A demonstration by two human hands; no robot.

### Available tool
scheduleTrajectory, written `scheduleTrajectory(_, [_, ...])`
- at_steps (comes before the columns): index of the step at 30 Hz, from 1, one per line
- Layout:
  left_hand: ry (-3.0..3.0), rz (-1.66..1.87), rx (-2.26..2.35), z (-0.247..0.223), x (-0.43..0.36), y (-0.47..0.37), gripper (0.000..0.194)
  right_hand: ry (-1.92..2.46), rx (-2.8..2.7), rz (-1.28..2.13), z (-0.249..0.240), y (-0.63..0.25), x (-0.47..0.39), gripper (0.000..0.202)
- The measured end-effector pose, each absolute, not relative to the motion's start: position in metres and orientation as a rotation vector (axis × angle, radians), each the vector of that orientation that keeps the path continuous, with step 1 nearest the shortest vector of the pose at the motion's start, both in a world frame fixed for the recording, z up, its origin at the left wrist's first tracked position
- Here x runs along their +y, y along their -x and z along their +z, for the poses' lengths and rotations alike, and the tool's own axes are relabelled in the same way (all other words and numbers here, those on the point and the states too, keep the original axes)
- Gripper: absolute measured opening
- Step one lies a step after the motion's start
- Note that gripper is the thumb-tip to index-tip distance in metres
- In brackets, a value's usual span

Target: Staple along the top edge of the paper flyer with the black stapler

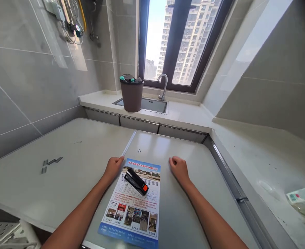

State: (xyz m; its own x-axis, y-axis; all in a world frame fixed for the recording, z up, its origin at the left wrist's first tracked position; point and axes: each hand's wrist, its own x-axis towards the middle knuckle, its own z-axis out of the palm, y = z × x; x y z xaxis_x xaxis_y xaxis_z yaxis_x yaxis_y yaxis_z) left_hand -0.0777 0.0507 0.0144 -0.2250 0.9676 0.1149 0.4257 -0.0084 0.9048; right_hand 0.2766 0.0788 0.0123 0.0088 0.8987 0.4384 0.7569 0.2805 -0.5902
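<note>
A printed flyer with blue bands and small photos lies flat on the table. On top of it, at a slant, rests a black stapler with an orange-red button at its near end. My left hand is closed on the tabletop, just beside the flyer's upper left corner, and nothing shows in its fingers. To the right of the flyer, apart from it, my right hand rests as a loose fist with nothing visible inside. A couple of small staple pieces lie beyond the flyer's top edge.
Several grey staple strips lie on the left of the pale table. Behind it, a brown bin stands at the sink with a curved tap. A plastic package sits on the right counter.
</note>
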Motion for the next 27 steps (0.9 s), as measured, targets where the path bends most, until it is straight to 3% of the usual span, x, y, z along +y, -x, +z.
scheduleTrajectory(11, [-1.345, 1.182, 1.531, 0.021, 0.038, 0.075, 0.059, 1.342, -1.655, 0.899, -0.012, -0.319, 0.077, 0.054])
scheduleTrajectory(18, [-1.386, 1.191, 1.445, 0.016, 0.039, 0.073, 0.061, 1.411, -1.999, 0.756, -0.012, -0.312, 0.08, 0.053])
scheduleTrajectory(27, [-1.474, 1.145, 1.528, 0.011, 0.043, 0.072, 0.057, 1.368, -2.048, 0.668, -0.004, -0.298, 0.087, 0.051])
